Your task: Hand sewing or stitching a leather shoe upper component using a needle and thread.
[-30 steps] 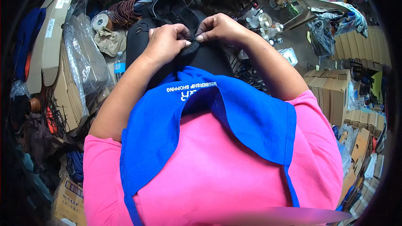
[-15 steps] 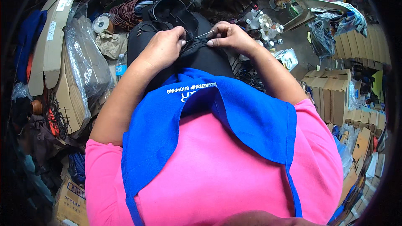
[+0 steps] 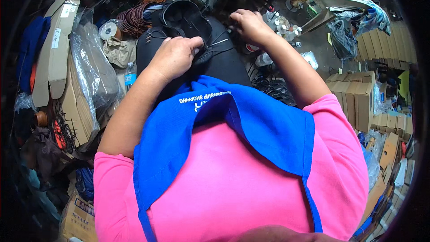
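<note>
Left hand (image 3: 175, 56) presses closed on the black shoe (image 3: 188, 31) in my lap, pinching its upper. Right hand (image 3: 248, 24), just right of the shoe, pinches a thin thread (image 3: 219, 42) taut. I judge stitching; next pull must stay straight.

Brown cardboard boxes (image 3: 358, 94) stacked right — white-labelled carton (image 3: 56, 49) left.

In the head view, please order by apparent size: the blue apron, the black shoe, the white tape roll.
1. Blue cloth apron, nearest the camera, so enlarged.
2. Black shoe.
3. White tape roll.
</note>
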A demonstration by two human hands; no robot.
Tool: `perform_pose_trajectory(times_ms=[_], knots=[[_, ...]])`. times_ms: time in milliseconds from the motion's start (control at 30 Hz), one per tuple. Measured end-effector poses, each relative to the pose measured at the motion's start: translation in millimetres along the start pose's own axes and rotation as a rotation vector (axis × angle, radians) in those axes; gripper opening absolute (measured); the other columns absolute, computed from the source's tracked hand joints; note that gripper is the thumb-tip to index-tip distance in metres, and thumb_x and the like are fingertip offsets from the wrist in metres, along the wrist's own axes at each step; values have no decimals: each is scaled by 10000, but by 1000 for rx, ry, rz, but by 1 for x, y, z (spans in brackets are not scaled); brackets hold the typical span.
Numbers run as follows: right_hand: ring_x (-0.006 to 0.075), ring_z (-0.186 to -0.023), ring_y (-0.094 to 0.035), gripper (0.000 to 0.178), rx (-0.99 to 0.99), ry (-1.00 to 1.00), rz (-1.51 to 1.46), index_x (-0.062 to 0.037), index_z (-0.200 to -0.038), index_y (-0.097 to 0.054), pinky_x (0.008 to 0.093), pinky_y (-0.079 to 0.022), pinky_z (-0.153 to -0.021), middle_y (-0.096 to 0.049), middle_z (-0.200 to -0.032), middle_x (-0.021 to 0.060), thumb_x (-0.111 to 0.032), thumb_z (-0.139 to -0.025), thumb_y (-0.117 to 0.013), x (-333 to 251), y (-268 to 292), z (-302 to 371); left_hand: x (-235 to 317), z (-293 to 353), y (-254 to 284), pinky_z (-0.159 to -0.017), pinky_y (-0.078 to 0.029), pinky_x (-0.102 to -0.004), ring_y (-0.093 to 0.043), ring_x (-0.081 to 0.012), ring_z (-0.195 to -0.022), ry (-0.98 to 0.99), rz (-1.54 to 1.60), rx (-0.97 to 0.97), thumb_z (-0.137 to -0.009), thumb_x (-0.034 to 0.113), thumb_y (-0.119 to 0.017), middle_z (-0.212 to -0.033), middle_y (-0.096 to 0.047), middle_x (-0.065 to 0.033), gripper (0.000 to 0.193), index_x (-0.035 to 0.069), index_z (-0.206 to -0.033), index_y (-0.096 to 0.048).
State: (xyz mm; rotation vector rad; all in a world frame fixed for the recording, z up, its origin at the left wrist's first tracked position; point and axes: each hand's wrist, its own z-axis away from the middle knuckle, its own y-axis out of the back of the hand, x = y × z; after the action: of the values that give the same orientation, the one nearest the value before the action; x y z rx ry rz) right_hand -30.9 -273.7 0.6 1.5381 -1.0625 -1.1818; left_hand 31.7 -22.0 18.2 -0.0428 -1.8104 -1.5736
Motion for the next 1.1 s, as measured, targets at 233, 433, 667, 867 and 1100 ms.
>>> perform_pose_trajectory(times_ms=[233,433,667,867,1100], knots=[[220,-910,-558,169,-173,332,125,-130,-916,-580,371,-376,-850,-597,-863,38,-196,-765,-618,-52,32,-6,-6,5,-7,-693,-464,-463,-597,-368,-785,-31,2,89,-818,110,-537,-764,-610,-177,95,68,-894,-574],[220,-901,-581,183,-225,419,109,-159,-937,-565,381,-393,-801,-616,-802,33,-119,-759,-549,-42,17,-6,-18,21,0,-724,-441,-431,-588,-319,-828,-124,-82,127,-790,88,-505,-780,-615,-122,104,81,-875,-565],[156,-680,-575,153,-171,-302,-575,-100,-931,-625,316,-445,-642,-609,-711,3,-186,-808,-654,34,14,47,-88,118,45,-702,-460,-281,-586,-171,-736,418,348,248,-831,-4,-572,-790,-615,-50,67,19,-884,-605],[163,-857,-585,176,194,-388,-1932,-100,-980,-589,419,-462,-908,-615,-916,44,-249,-888,-608,-3,1,10,-67,83,57,-843,-453,-329,-582,-187,-881,-92,1425,498,-905,152,-575,-893,-615,-71,112,41,-891,-567],[135,-699,-527,245,132,-407,-1942,-103,-961,-521,370,-500,-726,-535,-811,30,-325,-894,-596,-1,-10,10,-78,90,30,-708,-416,-292,-476,-109,-706,11,1713,273,-943,304,-507,-755,-474,4,194,121,-886,-478]])
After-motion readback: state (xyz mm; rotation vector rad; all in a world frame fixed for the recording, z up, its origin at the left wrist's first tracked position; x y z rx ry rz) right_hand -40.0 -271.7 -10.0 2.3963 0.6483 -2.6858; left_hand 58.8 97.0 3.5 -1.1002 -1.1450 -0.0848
